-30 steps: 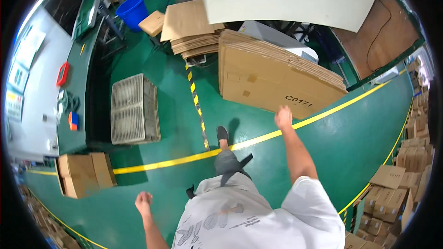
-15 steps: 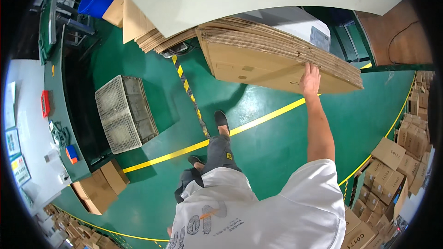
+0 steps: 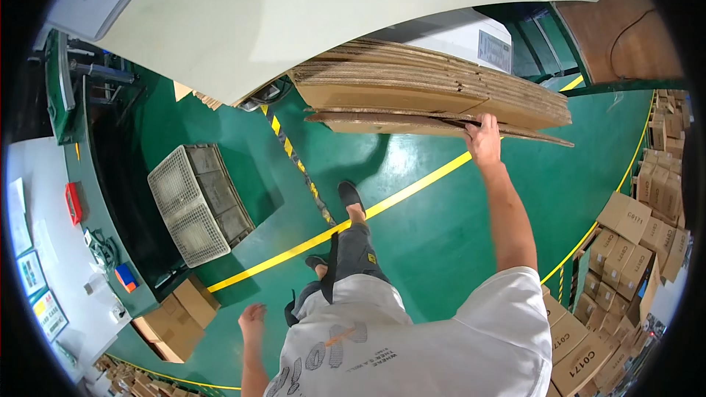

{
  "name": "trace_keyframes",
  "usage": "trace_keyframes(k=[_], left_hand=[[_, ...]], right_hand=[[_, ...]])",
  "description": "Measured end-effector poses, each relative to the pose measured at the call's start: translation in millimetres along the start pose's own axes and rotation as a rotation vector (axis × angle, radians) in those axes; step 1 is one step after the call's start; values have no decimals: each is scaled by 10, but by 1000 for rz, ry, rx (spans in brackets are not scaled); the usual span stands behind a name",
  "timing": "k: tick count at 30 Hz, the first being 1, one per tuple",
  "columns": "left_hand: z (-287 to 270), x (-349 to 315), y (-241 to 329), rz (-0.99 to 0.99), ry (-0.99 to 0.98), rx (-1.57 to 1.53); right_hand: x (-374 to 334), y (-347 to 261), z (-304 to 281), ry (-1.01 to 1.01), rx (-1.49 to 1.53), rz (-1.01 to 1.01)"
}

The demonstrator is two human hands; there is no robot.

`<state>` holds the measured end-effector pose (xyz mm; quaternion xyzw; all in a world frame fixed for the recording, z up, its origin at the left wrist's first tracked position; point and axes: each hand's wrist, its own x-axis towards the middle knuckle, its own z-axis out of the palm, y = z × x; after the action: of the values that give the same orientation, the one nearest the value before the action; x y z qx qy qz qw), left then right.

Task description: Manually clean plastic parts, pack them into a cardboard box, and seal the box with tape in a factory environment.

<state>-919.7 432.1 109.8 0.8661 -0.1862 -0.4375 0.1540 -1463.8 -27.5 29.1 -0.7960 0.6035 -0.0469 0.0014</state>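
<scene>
My right hand (image 3: 483,141) grips the top edge of a flattened cardboard box (image 3: 390,126), fingers over the edge. This sheet leans away from the front of a stack of flattened boxes (image 3: 419,81), with a narrow gap between them. The stack stands on edge on the floor, below a pale tabletop. Down by my left side, my left hand (image 3: 252,317) hangs with its fingers loosely bent and apart, holding nothing.
The pale tabletop (image 3: 309,15) overhangs the stack. A grey plastic crate (image 3: 193,198) sits on the green floor at left, beside a dark bench. Brown cartons (image 3: 173,320) lie at lower left; more cartons (image 3: 621,265) are piled at right. Yellow tape (image 3: 397,202) crosses the floor.
The front flattened box has come away from the stack, pulled toward me by my right hand. My left hand has come into view at lower left. The view has shifted slightly.
</scene>
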Motion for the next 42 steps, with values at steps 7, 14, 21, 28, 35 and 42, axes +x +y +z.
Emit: trace_keyframes(k=[7, 14, 21, 28, 35, 42], left_hand=[[340, 150, 258, 126, -122, 68], [594, 421, 968, 345, -127, 165], [1374, 797, 1186, 457, -218, 174], [2048, 291, 1974, -55, -474, -944], [1821, 392, 1405, 86, 80, -399], [1437, 44, 880, -39, 256, -710]], right_hand=[[43, 22, -319, -439, -103, -185], [-247, -133, -27, -857, -560, -396], [-19, -465, -517, -795, -348, -447], [-654, -1805, -743, -582, -186, -847], [-1399, -2797, -485, -312, 168, -924], [-2107, -3524, -131, -409, 168, -938]])
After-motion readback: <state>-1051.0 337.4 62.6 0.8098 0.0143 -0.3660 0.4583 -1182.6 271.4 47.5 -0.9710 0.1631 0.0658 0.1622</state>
